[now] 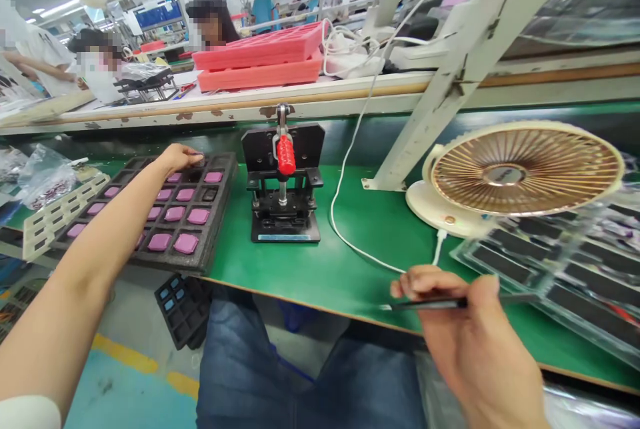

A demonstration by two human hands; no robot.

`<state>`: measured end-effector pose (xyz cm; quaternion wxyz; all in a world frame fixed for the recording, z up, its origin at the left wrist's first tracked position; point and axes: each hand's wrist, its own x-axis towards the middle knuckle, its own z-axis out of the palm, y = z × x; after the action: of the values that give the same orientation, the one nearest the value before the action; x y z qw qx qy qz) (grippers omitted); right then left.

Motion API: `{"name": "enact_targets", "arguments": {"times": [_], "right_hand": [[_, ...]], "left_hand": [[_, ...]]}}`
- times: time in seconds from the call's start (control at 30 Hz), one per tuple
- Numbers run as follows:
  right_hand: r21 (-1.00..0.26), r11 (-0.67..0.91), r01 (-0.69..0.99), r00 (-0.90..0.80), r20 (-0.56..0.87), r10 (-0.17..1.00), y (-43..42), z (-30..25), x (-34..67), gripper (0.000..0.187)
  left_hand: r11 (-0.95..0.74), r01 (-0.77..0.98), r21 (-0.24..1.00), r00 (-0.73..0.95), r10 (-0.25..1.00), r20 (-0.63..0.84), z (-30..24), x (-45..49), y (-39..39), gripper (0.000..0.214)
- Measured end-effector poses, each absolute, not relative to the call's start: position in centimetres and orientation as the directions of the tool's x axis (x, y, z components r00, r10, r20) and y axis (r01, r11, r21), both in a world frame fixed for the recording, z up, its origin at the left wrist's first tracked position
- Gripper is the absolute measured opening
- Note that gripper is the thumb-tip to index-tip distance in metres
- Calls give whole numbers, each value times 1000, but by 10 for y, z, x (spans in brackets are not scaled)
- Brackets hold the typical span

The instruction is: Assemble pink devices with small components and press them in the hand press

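My left hand (181, 157) reaches over the far part of a dark foam tray (203, 257), its fingers pinched together above a compartment; what they hold, if anything, is too small to make out. Several pink, square-looking pieces (186, 243) sit in the tray's compartments. My right hand (465, 329) is raised over the front edge of the green table, closed on slim black tweezers (440, 304) whose pale tip points left. Between the hands stands a black clamping fixture (285, 205) with a red-handled toggle lever (285, 154), apart from both hands.
A fan (505, 175) stands at the right, its white cable (345, 179) crossing the green tabletop. Clear trays (560, 269) lie beside it. Red foam trays (260, 62) rest on the shelf behind. A pale slotted tray (60, 219) lies left. Several people (213, 19) are beyond.
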<state>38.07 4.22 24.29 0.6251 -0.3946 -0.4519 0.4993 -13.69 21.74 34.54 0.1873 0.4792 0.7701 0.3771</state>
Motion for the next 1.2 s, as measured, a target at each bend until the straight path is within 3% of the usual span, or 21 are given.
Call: {"name": "enact_targets", "arguments": {"times": [0.13,0.27,0.33,0.47,0.57,0.67,0.83,1.0,1.2], "right_hand": [[-943,37,-331,-4,40,999,41,232,376,66],[-939,35,-342,-51,56,997,29,213,359,44],[-944,101,-314,-71,130,989,21,206,345,30],[-909,306,-283,-186,365,912,3,205,317,10],[-831,493,-256,-253,550,796,-10,208,304,27],[-760,620,-194,-284,648,706,-22,203,300,47],[-756,627,-187,-266,653,709,-33,195,301,51],[-769,613,-180,-298,637,711,-34,195,302,51],[-769,616,-172,-329,634,699,-31,190,302,52]], "left_hand": [[22,382,924,-420,895,152,361,-117,160,9],[-52,170,984,-314,944,104,352,-59,71,20],[72,-112,991,-185,978,-92,329,-17,23,23],[302,-347,888,-22,944,-330,272,67,-41,27],[398,-469,788,47,902,-428,245,106,-59,48],[421,-575,701,75,881,-467,235,121,-65,59],[403,-546,734,179,912,-368,229,125,-72,34],[358,-403,842,221,931,-290,220,122,-75,38],[352,-311,883,228,929,-291,222,119,-73,40]]}}
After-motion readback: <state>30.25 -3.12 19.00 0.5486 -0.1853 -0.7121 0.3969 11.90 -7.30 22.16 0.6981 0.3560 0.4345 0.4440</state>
